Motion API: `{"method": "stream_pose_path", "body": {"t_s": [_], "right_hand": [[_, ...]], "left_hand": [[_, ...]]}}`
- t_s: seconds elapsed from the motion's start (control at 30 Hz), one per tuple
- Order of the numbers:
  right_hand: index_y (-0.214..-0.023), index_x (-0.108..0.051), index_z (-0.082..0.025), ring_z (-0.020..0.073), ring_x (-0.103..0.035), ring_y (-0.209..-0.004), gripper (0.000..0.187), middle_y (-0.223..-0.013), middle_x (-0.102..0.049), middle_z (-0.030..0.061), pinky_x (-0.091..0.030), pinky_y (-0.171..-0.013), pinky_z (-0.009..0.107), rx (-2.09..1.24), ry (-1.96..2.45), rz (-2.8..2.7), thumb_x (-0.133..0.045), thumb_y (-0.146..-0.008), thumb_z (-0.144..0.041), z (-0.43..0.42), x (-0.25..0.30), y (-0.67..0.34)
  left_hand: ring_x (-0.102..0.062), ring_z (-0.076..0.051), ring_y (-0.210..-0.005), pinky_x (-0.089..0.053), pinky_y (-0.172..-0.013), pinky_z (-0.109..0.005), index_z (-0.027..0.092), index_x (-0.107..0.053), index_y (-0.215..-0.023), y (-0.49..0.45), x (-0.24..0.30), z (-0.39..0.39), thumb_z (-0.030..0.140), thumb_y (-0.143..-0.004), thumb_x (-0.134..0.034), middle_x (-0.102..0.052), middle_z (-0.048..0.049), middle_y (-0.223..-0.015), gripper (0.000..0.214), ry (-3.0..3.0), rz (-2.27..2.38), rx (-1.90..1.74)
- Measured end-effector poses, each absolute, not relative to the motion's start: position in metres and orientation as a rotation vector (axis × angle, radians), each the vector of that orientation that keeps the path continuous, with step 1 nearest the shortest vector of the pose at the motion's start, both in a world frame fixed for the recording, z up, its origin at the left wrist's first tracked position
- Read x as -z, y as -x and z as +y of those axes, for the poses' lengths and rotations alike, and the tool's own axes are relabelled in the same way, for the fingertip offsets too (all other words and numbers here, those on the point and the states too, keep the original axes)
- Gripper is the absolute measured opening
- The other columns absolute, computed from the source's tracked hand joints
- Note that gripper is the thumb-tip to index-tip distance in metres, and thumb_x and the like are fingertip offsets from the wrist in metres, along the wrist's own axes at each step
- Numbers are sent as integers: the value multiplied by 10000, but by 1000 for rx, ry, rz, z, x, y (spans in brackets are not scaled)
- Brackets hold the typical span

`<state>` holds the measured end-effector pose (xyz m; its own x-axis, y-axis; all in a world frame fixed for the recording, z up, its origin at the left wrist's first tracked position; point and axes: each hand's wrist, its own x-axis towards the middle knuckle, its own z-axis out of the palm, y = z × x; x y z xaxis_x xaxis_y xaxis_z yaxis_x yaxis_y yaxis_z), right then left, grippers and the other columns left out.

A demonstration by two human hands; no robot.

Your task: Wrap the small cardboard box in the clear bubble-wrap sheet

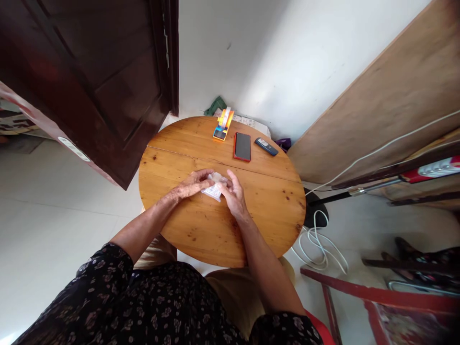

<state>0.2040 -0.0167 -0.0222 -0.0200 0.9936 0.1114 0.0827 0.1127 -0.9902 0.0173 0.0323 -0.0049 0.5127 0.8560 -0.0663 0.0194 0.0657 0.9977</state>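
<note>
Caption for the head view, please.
Left hand and right hand hold a small clear packet on a round wooden table, red-cased phone beyond.

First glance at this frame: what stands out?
The left hand and right hand pinch a small clear packet at the middle of the round wooden table. Near its far edge lie an orange gadget, a red-cased phone and a dark handset.
</note>
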Motion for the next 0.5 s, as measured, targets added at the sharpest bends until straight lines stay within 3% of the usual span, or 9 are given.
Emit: {"method": "stream_pose_path", "body": {"t_s": [0.13, 0.27, 0.4, 0.5], "right_hand": [[-1520, -374, -222, 260, -716, -1047, 820, -1223, -720, 117, -594, -890, 408, -1056, 1219, -1326, -651, -844, -595, -18, 22, -205], [-1407, -515, -225, 253, -718, -1017, 621, -1137, -748, 90, -573, -924, 430, -990, 1267, -1317, -586, -888, -558, -17, 18, -211], [-1241, -642, -228, 261, -725, -995, 488, -1090, -770, 70, -573, -916, 441, -1054, 1282, -1273, -670, -810, -455, -13, 8, -221], [-1217, -654, -226, 238, -734, -942, 481, -1041, -780, 61, -577, -882, 414, -1138, 1328, -1345, -707, -758, -359, -6, -2, -227]], "left_hand": [[-656, -252, -1064, -520, -925, -393, 147, -477, -1433, -18, 12, 30, 470, -717, -815, -674, -142, -1223, 856, -1353, 738, -815], [-655, -241, -1067, -521, -927, -387, 165, -416, -1473, -22, 18, 30, 470, -714, -820, -666, -151, -1220, 913, -1336, 671, -834], [-658, -229, -1026, -524, -912, -383, 158, -382, -1494, -25, 19, 31, 441, -715, -813, -669, -144, -1182, 934, -1353, 690, -836], [-659, -216, -997, -528, -902, -374, 154, -390, -1490, -27, 17, 29, 378, -712, -811, -673, -132, -1162, 912, -1354, 700, -846]]}}
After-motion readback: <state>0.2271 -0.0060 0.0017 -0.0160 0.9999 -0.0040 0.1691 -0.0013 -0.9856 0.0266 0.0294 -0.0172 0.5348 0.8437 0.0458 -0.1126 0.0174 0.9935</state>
